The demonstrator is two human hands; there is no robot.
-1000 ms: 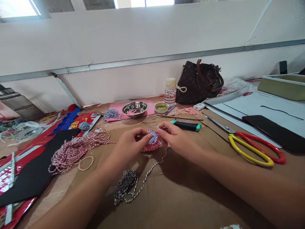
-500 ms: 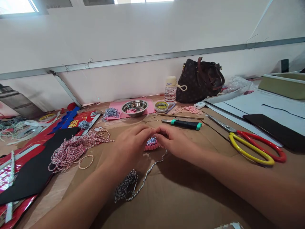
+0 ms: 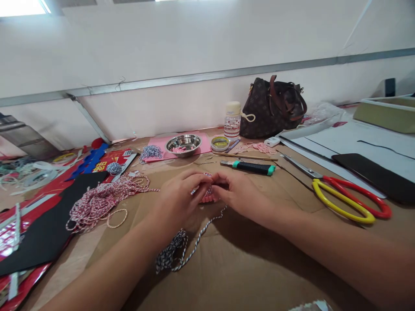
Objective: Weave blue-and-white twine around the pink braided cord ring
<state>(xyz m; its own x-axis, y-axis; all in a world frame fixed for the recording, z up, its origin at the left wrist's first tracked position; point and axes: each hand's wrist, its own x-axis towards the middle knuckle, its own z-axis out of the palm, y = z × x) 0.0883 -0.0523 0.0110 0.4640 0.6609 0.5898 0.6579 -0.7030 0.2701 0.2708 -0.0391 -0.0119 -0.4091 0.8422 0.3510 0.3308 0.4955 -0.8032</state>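
Both my hands meet over a small pink-edged piece with patterned cord packed inside its ribbed rim. My left hand is closed around the far left side of this piece, thumb and fingers pinched at its top. From the right, my right hand pinches at the same spot, on what looks like the cord; its fingertips partly hide the contact. A black-and-white twisted cord trails out below my right hand. It curves down to a loose bundle of the same cord beside my left forearm.
Behind my hands lie a utility knife, a steel bowl with pink bits, and a tape roll. Red-and-yellow scissors and a phone are at right. A red-and-white cord heap lies left on the cardboard.
My left thumb and fingers have shifted on the pink-edged piece, and more of its far top edge shows between my hands. My right hand keeps nearly the same place.
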